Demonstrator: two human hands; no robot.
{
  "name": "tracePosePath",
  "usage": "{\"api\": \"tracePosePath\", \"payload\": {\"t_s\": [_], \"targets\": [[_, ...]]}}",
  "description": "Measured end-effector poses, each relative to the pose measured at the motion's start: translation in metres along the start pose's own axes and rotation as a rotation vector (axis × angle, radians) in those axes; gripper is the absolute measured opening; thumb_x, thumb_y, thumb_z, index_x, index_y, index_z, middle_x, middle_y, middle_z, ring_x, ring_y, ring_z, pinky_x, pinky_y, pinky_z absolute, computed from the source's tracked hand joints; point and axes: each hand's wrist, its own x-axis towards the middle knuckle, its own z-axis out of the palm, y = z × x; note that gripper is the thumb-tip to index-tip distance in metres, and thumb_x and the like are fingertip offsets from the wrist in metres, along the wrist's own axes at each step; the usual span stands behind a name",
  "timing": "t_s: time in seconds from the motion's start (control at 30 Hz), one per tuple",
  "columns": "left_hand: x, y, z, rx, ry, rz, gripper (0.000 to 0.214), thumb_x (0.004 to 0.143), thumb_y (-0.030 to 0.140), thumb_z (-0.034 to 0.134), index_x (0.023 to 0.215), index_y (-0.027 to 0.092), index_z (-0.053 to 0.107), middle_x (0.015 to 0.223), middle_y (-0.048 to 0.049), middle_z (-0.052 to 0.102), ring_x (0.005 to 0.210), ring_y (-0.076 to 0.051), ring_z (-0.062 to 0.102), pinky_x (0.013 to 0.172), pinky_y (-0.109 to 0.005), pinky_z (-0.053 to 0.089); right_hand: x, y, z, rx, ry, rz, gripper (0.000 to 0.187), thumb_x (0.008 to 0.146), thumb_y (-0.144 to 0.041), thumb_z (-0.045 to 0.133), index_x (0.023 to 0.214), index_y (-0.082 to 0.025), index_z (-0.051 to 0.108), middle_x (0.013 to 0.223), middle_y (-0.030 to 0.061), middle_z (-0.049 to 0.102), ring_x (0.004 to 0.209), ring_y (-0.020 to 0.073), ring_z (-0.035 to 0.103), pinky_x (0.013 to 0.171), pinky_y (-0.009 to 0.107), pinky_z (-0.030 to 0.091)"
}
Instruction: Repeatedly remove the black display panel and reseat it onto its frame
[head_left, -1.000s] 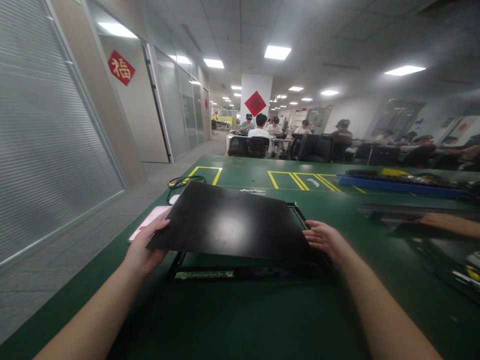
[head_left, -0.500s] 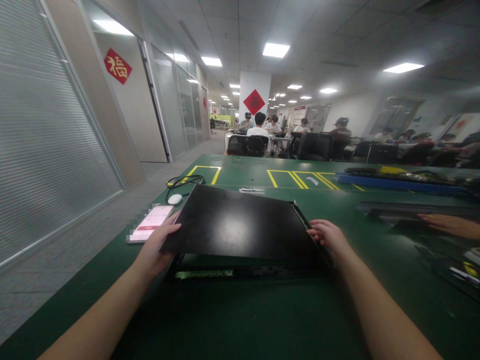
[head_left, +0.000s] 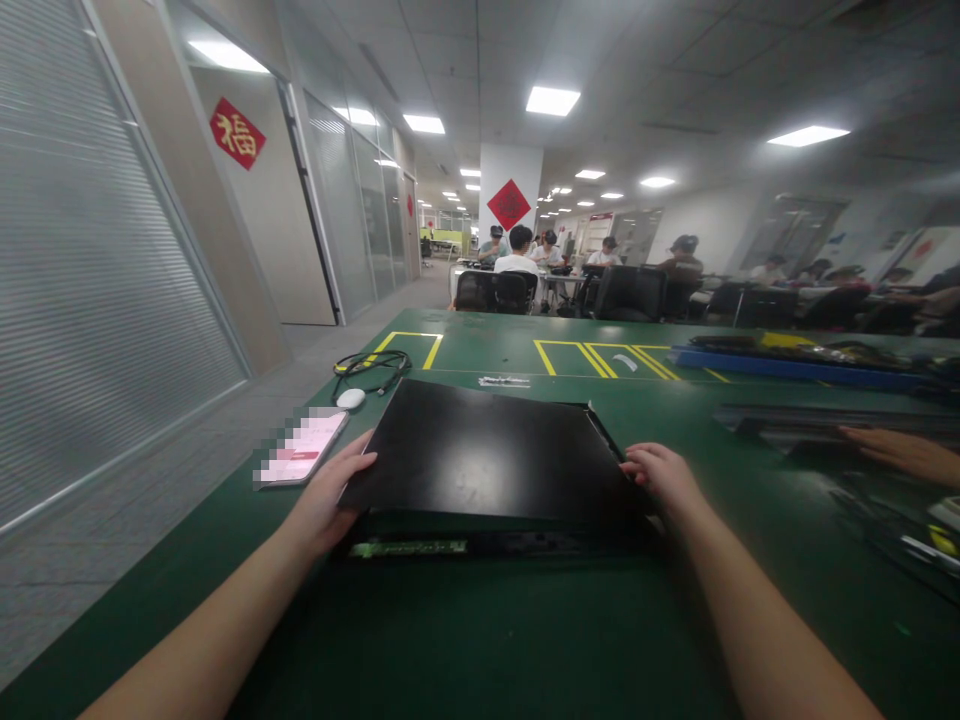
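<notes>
A flat, glossy black panel (head_left: 480, 450) lies tilted over a shallow black frame (head_left: 555, 543), its left side raised. Along the near side of the frame, under the panel, a strip of green circuit board (head_left: 409, 548) shows. My left hand (head_left: 334, 495) is closed on the panel's left edge, thumb on top and fingers beneath. My right hand (head_left: 664, 480) has its fingers curled at the right edge, where panel and frame meet. Its fingertips are partly hidden, and I cannot tell whether it grips the frame too.
Left on the green table (head_left: 480, 640) lie a phone (head_left: 304, 450), a white rounded object (head_left: 350, 399) and a coiled black cable (head_left: 367, 368). A blue tray (head_left: 795, 368) stands far right. Another person's hand (head_left: 904, 452) rests near dark parts at right.
The panel has shifted slightly right and its far left corner has come down a little. My left hand has moved right with it; my right hand has shifted slightly right.
</notes>
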Motion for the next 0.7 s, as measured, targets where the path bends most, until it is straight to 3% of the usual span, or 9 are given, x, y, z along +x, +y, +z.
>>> {"api": "tracePosePath", "payload": {"t_s": [0.33, 0.7], "targets": [[-0.0010, 0.0006, 0.0037, -0.113, 0.006, -0.054, 0.068, 0.069, 0.015, 0.075, 0.136, 0.016, 0.063, 0.108, -0.0080, 0.079, 0.077, -0.022, 0.075, 0.060, -0.024, 0.054, 0.0053, 0.0040, -0.0030, -0.140, 0.007, -0.012, 0.023, 0.064, -0.035, 0.062, 0.078, -0.018, 0.066, 0.066, 0.0070, 0.071, 0.053, 0.0146, 0.053, 0.053, 0.027, 0.040], [0.0031, -0.0040, 0.0015, -0.123, 0.001, -0.084, 0.064, 0.076, 0.012, 0.071, 0.140, 0.016, 0.060, 0.112, -0.0098, 0.078, 0.084, -0.021, 0.076, 0.066, -0.023, 0.056, 0.0081, 0.0099, -0.0058, -0.332, 0.008, -0.027, 0.027, 0.070, -0.039, 0.059, 0.086, -0.020, 0.070, 0.080, 0.0073, 0.075, 0.067, 0.0193, 0.061, 0.063, 0.030, 0.045]]}}
